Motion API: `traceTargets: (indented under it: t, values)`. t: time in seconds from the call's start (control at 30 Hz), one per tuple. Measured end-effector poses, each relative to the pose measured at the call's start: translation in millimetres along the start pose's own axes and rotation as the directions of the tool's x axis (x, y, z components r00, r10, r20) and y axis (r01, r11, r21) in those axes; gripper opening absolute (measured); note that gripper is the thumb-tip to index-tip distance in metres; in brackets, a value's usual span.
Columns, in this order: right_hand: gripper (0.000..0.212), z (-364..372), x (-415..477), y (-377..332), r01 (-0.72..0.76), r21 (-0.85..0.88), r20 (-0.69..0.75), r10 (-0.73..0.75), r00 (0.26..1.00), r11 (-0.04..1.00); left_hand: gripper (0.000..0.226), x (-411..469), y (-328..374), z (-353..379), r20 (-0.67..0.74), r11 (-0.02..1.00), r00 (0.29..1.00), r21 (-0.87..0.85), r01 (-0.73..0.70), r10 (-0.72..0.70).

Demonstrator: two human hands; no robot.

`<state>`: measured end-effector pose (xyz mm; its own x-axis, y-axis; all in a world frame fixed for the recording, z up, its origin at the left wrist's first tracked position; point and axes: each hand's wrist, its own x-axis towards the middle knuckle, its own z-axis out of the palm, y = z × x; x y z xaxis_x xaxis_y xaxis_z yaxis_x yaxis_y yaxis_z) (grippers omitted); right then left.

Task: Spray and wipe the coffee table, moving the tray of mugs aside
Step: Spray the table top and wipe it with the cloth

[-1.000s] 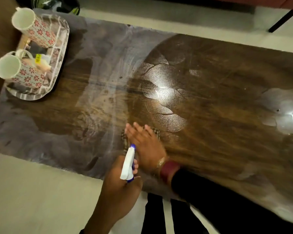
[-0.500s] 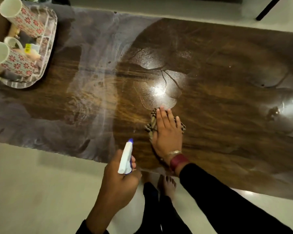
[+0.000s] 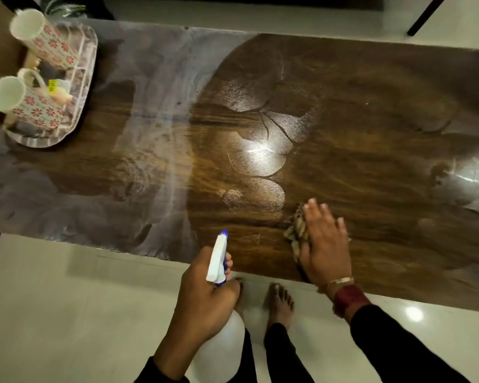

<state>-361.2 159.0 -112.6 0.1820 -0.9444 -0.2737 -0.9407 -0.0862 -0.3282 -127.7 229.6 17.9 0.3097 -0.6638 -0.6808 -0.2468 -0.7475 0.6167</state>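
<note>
The dark wood coffee table (image 3: pixel 357 111) fills the view, with wet spray patches at its middle and a dull film over its left part. My right hand (image 3: pixel 325 244) lies flat on a checked cloth (image 3: pixel 297 230) near the table's front edge. My left hand (image 3: pixel 205 291) grips a white spray bottle (image 3: pixel 219 261) with a blue nozzle, held just in front of the table's edge, nozzle pointing at the table. A clear tray (image 3: pixel 86 67) stands at the far left end, carrying two white mugs (image 3: pixel 47 42) with red flowers.
Pale tiled floor (image 3: pixel 67 313) runs along the near side, where my bare feet (image 3: pixel 280 302) stand close to the table edge. A dark furniture leg (image 3: pixel 423 17) shows at the top right. A bright light glare sits on the table's right part.
My right hand has slid the cloth to the right along the front part of the table. The left hand keeps the bottle in about the same place.
</note>
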Motion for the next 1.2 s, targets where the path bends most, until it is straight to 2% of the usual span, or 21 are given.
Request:
traceTargets:
  t: [0.1, 0.17, 0.23, 0.3, 0.37, 0.47, 0.57, 0.67, 0.7, 0.77, 0.87, 0.97, 1.0, 1.07, 1.2]
  values:
    - [0.075, -1.6, 39.8, -26.0, -0.182, 0.025, -0.11, 0.183, 0.977, 0.983, 0.037, 5.8, -5.5, -10.8, -0.061, 1.0, 0.998, -0.002, 0.01, -0.01]
    - [0.074, 1.5, 71.8, -61.5, -0.195, 0.035, -0.124, 0.198, 0.972, 0.98, 0.034, 10.3, -7.5, -21.6, -0.1, 0.999, 0.994, -0.022, 0.034, -0.036]
    - [0.079, 8.7, 102.5, -107.3, -0.145, 0.041, -0.088, 0.149, 0.985, 0.989, 0.033, 16.2, -9.9, -36.0, -0.125, 0.998, 0.991, -0.051, 0.04, -0.046]
    - [0.082, 21.5, 116.9, -162.3, -0.007, 0.024, -0.022, 0.008, 1.0, 1.0, 0.032, 23.7, -12.5, -56.0, -0.151, 0.996, 0.988, -0.087, 0.013, -0.026]
    - [0.08, 40.9, 107.0, -208.3, 0.233, -0.022, 0.062, -0.232, 0.971, 0.972, 0.038, 29.7, -10.3, -71.7, -0.155, 0.997, 0.988, -0.073, 0.0, -0.012]
    - [0.075, 68.0, 74.7, -251.3, 0.588, -0.06, 0.249, -0.558, 0.791, 0.806, 0.037, 38.4, -8.1, -98.0, -0.182, 0.997, 0.983, -0.078, 0.01, -0.024]
    - [0.072, 74.5, 68.8, -251.3, 0.711, -0.068, 0.304, -0.664, 0.683, 0.7, 0.032, 47.0, -5.7, -123.9, -0.221, 0.998, 0.975, -0.063, 0.008, -0.022]
    - [0.075, 64.3, 76.5, -217.6, 0.8, -0.076, 0.328, -0.743, 0.584, 0.596, 0.029, 55.4, -12.1, -147.4, -0.21, 0.999, 0.977, -0.031, 0.019, -0.025]
    - [0.075, 57.5, 83.0, -202.3, 0.799, -0.07, 0.312, -0.747, 0.586, 0.597, 0.025, 57.9, -14.4, -153.4, -0.202, 0.999, 0.979, -0.033, 0.019, -0.025]
    - [0.076, 41.9, 106.9, -176.4, 0.725, -0.082, 0.23, -0.695, 0.681, 0.684, 0.03, 62.2, -19.1, -160.6, -0.188, 0.996, 0.98, -0.076, 0.043, -0.057]
    - [0.075, 23.0, 165.0, -179.0, 0.47, -0.123, 0.099, -0.461, 0.882, 0.874, 0.038, 67.8, -23.6, -166.1, -0.178, 0.986, 0.979, -0.151, 0.074, -0.1]
    - [0.075, 22.8, 213.0, -232.2, 0.248, -0.129, 0.014, -0.249, 0.969, 0.96, 0.033, 77.8, -32.6, -174.3, -0.171, 0.982, 0.981, -0.18, 0.057, -0.088]
    - [0.076, 27.5, 217.2, -252.8, 0.226, -0.125, 0.013, -0.226, 0.974, 0.966, 0.035, 79.8, -32.8, -176.6, -0.172, 0.983, 0.983, -0.182, 0.036, -0.068]
    - [0.076, 43.1, 202.5, -292.3, 0.313, -0.123, 0.046, -0.309, 0.95, 0.942, 0.039, 82.8, -29.5, -182.8, -0.181, 0.982, 0.982, -0.186, 0.014, -0.049]
    - [0.075, 88.4, 101.0, -332.1, 0.606, -0.086, 0.211, -0.58, 0.787, 0.791, 0.049, 86.7, -16.1, -193.6, -0.221, 0.982, 0.975, -0.187, -0.032, -0.011]
